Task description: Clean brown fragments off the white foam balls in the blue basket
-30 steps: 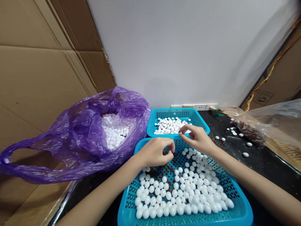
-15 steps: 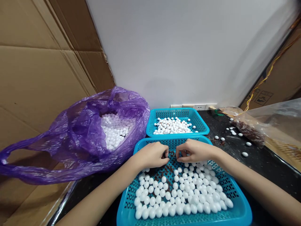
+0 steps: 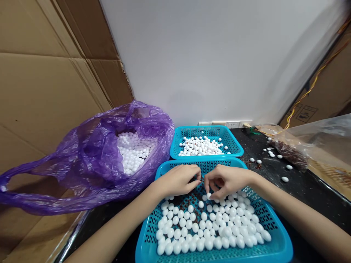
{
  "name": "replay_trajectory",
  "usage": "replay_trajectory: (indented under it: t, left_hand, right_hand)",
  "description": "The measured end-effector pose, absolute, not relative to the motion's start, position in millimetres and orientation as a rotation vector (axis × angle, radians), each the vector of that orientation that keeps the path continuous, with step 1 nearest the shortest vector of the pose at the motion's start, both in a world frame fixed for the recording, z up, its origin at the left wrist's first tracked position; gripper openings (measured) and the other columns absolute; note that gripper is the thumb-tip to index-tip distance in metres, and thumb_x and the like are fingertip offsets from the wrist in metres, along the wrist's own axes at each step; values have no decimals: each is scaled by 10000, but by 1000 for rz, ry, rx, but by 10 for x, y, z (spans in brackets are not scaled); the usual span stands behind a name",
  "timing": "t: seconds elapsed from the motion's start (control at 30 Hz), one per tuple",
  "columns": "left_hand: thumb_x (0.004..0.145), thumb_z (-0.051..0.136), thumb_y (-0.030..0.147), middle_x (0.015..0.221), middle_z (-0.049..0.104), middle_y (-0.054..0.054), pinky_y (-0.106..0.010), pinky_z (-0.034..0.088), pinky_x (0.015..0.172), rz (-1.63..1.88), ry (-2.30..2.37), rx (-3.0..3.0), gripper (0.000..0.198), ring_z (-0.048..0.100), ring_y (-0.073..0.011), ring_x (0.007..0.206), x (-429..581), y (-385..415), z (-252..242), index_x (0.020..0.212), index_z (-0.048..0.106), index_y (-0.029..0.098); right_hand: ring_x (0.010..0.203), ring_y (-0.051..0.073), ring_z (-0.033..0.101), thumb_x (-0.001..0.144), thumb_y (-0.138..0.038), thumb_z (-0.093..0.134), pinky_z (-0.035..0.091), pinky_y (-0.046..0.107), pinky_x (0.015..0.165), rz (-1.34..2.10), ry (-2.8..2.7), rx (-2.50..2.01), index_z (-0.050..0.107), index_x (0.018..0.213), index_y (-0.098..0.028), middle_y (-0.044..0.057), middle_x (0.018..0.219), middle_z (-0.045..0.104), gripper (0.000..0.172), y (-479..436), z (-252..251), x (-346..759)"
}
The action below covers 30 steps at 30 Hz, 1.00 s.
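Note:
In the near blue plastic basket (image 3: 145,233), many small white egg-shaped balls (image 3: 208,244) lie with brown crumbs (image 3: 193,201) among them. My right hand (image 3: 229,180) reaches in from the right, its thumb and forefinger closed on a white ball (image 3: 208,196). Opposite it, my left hand (image 3: 179,180) hovers over the basket's far half, fingers curled and fingertips brought together; whatever they hold, if anything, is too small to make out. The two hands are close but apart.
A second blue basket (image 3: 236,144) of white balls stands behind. To the left an open purple plastic bag (image 3: 90,146) holds more. Loose balls (image 3: 285,179) and a clear bag of brown bits (image 3: 292,153) lie on the black tabletop at right. Cardboard (image 3: 41,91) borders the left.
My right hand has come down slightly and now pinches a white ball. A few balls near its fingertips have shifted toward the left. My left hand's fingers have stretched a little to the right.

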State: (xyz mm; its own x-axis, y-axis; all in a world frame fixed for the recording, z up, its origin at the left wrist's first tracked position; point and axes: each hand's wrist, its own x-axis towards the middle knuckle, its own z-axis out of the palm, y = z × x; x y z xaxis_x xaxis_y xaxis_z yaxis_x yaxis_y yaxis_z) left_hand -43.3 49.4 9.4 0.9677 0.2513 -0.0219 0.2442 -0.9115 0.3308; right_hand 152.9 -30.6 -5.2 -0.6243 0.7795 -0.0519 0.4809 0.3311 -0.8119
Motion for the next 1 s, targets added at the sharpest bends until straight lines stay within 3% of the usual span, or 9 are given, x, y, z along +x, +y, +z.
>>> replay_trajectory:
  t: [0.27,0.5,0.67,0.8,1.0]
  left_hand:
    - [887,473,213,826,574,-17,-256,420,630,234,355,2627,58,563,-159,741,-389,476,121,859,496,167]
    - [884,534,217,912,592,-11,-270,441,798,463,278,2537,43,568,-143,868,-372,498,133,902,542,178]
    - [877,554,218,848,600,3,-244,442,766,603,298,2524,55,572,-119,807,-370,513,123,850,566,172]
    - [873,557,223,842,616,7,-240,444,748,529,367,2535,61,579,-120,788,-367,528,108,845,575,172]
    - [852,515,155,857,652,-15,-245,451,699,150,366,2629,114,601,-149,795,-399,542,61,861,629,166]
  right_hand:
    - [646,94,535,781,-176,621,435,224,585,1053,-1834,-961,558,859,-169,2,834,581,100,-293,-21,1560]
    - [584,78,500,826,-280,626,392,219,505,914,-1595,-1035,525,888,-185,-12,804,501,152,-230,-75,1579]
    - [556,66,525,833,-301,624,419,218,495,956,-1552,-1017,525,896,-193,-8,848,501,159,-222,-95,1580]
    - [534,54,522,839,-304,618,414,206,467,948,-1521,-1016,528,892,-195,-8,866,502,151,-212,-99,1579]
    - [536,61,498,828,-312,621,417,200,446,942,-1528,-1038,524,893,-199,-7,853,503,162,-199,-109,1572]
